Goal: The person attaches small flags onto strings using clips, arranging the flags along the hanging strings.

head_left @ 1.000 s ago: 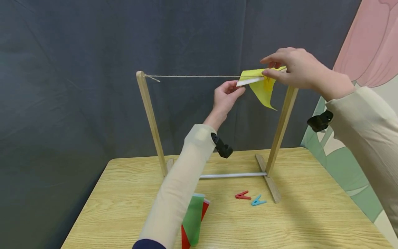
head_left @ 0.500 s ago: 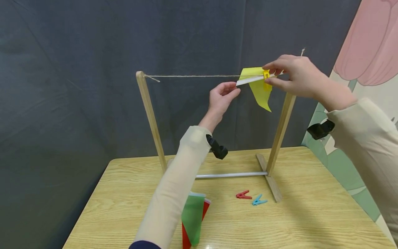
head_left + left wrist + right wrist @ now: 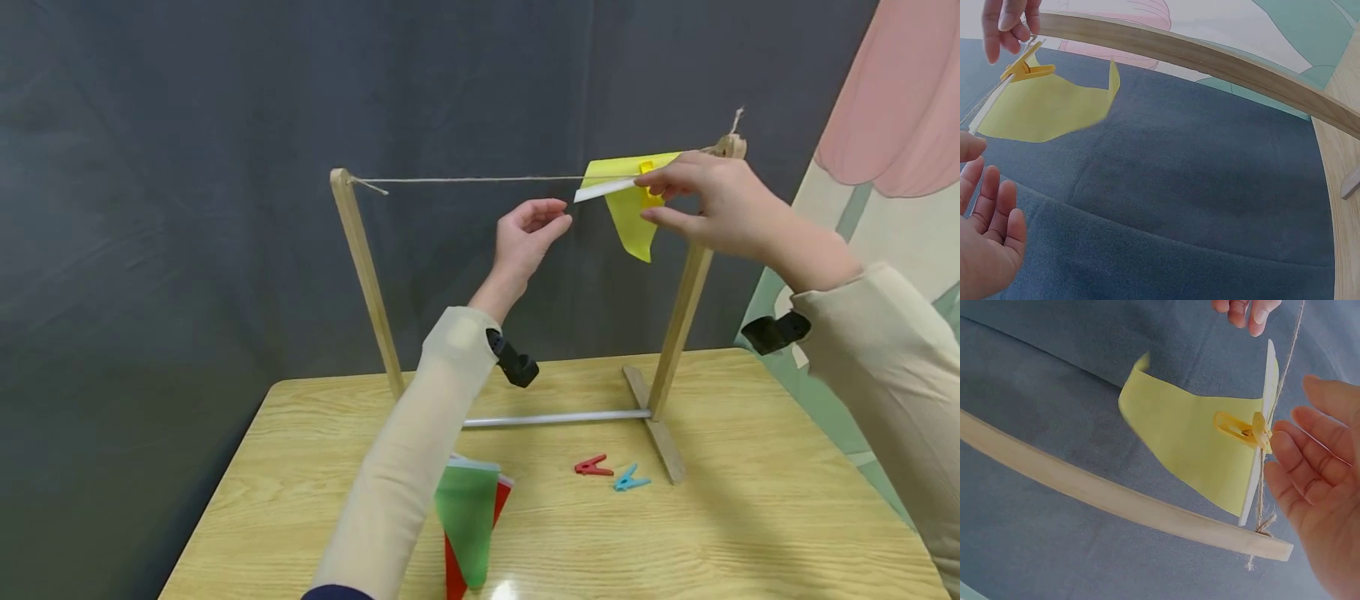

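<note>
A yellow pennant [image 3: 628, 218] with a white top strip [image 3: 600, 191] hangs near the string's right end. A yellow clothespin [image 3: 1244, 430] clips the strip to the string [image 3: 465, 180]. Close by the clothespin, my right hand [image 3: 720, 200] has thumb and fingers parted; the right wrist view shows its fingertips beside the clip, and whether they touch it I cannot tell. My left hand [image 3: 525, 243] hovers left of the strip, fingers loosely bent and holding nothing. In the left wrist view, the pennant's free tip [image 3: 1114, 78] bends up.
A wooden stand with left post [image 3: 367, 283] and right post [image 3: 678, 333] carries the string. Green [image 3: 468, 517] and red [image 3: 501, 500] pennants lie stacked on the table [image 3: 570, 533], partly behind my left sleeve. Red [image 3: 592, 466] and blue [image 3: 630, 479] clothespins lie near the stand's right foot [image 3: 663, 446].
My right fingers have spread away from the yellow clothespin and that hand has dropped slightly. My left hand has drawn left, away from the white strip. The pennant stays hanging on the string.
</note>
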The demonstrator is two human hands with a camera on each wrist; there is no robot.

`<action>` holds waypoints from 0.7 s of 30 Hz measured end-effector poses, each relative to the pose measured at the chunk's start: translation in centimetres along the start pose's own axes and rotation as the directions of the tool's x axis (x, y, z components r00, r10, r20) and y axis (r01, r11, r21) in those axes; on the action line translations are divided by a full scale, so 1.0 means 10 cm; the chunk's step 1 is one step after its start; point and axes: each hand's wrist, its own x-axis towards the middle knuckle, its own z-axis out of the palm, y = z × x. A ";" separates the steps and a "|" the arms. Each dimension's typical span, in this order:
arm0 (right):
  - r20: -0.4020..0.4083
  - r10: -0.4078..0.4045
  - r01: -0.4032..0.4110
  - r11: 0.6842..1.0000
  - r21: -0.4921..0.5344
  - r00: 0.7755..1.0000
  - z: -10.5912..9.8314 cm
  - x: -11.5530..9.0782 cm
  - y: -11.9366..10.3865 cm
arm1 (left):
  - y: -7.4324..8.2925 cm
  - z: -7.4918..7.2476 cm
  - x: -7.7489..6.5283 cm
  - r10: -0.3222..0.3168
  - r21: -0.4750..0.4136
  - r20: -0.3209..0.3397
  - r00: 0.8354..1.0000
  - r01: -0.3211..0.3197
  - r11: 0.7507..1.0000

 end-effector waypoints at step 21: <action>-0.065 -0.026 0.031 0.996 0.078 0.998 0.18 -0.33 -0.13 | -0.05 -0.22 -0.21 0.006 0.096 0.120 0.993 -0.017 0.995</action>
